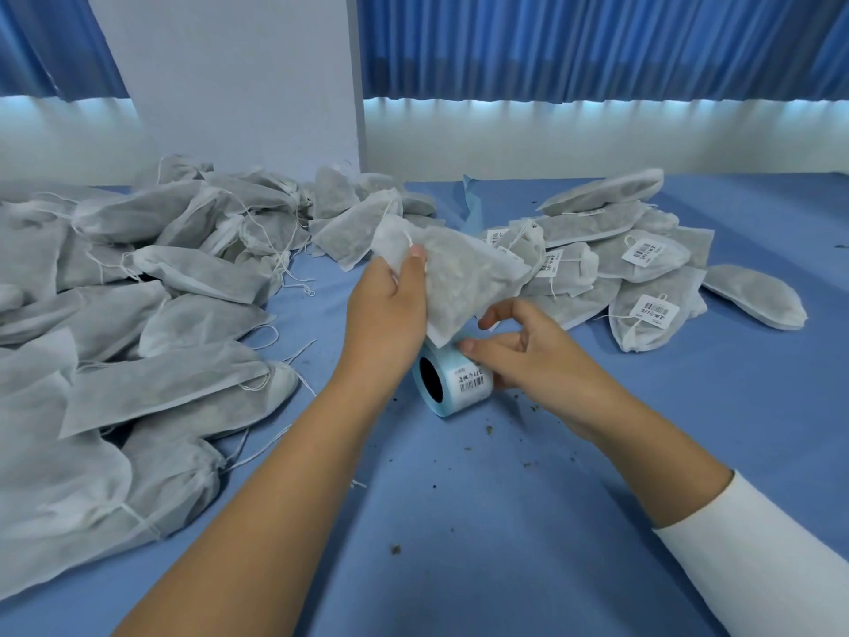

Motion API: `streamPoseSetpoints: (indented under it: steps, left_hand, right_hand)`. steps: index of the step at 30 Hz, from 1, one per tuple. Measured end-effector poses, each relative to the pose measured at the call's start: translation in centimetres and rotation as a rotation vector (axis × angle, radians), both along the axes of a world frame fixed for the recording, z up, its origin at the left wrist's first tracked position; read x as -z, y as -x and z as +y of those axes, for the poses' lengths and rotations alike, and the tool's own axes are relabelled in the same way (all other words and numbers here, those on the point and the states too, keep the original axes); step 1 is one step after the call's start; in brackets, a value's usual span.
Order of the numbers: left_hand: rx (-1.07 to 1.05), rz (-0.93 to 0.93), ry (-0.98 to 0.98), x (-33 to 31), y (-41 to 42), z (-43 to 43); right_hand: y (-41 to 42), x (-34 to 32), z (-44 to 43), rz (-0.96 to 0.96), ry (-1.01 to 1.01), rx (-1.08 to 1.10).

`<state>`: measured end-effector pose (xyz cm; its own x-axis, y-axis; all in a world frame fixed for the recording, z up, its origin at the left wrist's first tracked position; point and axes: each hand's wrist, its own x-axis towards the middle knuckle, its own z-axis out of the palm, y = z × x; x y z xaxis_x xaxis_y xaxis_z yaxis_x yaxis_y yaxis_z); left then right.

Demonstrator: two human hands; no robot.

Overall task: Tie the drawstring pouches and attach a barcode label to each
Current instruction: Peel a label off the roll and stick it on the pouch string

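White non-woven fabric fills my left hand (pixel 390 305): it holds one filled drawstring pouch (pixel 459 278) up off the tabletop (pixel 505 521), thumb pressed on the front near the gathered neck and fingers curled behind, so the pouch hangs slanted with its lower corner just above the label roll (pixel 455 379). That roll, pale blue with printed barcode labels on its outer turn, lies on its side near the middle of the tabletop, its dark core facing the left edge. My right hand (pixel 528 347) is at the roll's top and right side, thumb tip touching the upper turn and fingers bent over it; I cannot tell whether it pinches a label or only steadies the roll. Along the left edge sprawls a big heap of unlabelled pouches (pixel 138 314), loose strings trailing from it. Toward the far right lies a smaller pile of labelled pouches (pixel 643 278), each showing a white barcode sticker. A strip of blue backing paper (pixel 473 209) stands up between the two piles, near the far edge. Dark crumbs (pixel 489 429) speckle the blue cloth just near-side of the roll. A white sleeve (pixel 758 554) covers my right forearm, and blue curtains (pixel 551 43) hang beyond the far edge.
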<state>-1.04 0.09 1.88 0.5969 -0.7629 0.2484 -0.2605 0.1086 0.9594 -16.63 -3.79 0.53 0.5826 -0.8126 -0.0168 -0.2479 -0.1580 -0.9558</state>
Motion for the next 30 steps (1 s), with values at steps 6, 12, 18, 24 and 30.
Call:
streamPoseSetpoints:
  steps: [6, 12, 18, 24, 30]
  left_hand:
    - [-0.007, -0.044, -0.049, 1.5, -0.8, -1.0]
    - [-0.042, 0.085, -0.132, 1.8, -1.4, -1.2]
    - [-0.038, 0.141, -0.159, 1.6, -1.4, -1.2]
    - [-0.03, 0.12, -0.139, 1.6, -1.3, -1.2]
    - [-0.038, 0.107, -0.138, 1.5, -1.2, -1.0]
  right_hand:
    - [-0.3, -0.4, 0.0, -0.072, -0.052, 0.037]
    - [1.0, -0.4, -0.7, 0.038, 0.156, -0.132]
    - [1.1, 0.0, -0.8, 0.046, 0.323, -0.047]
    - [1.1, -0.2, -0.6, 0.046, 0.466, -0.001]
    - [1.2, -0.4, -0.1, 0.068, 0.622, 0.005]
